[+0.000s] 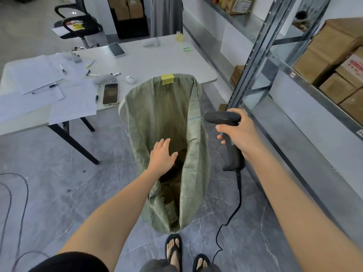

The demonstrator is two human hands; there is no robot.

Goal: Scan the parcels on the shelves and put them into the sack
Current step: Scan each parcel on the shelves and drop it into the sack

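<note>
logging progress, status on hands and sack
Left hand open, empty over sack. Right hand gripping scanner. Boxes already inside. Nothing blocking.

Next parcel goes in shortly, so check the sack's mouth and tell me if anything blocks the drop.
Only the empty left hand, held open over the mouth of the green woven sack. Otherwise the mouth gapes wide, with brown cardboard parcels lying low inside. The right hand holds the black corded barcode scanner off to the side.
</note>
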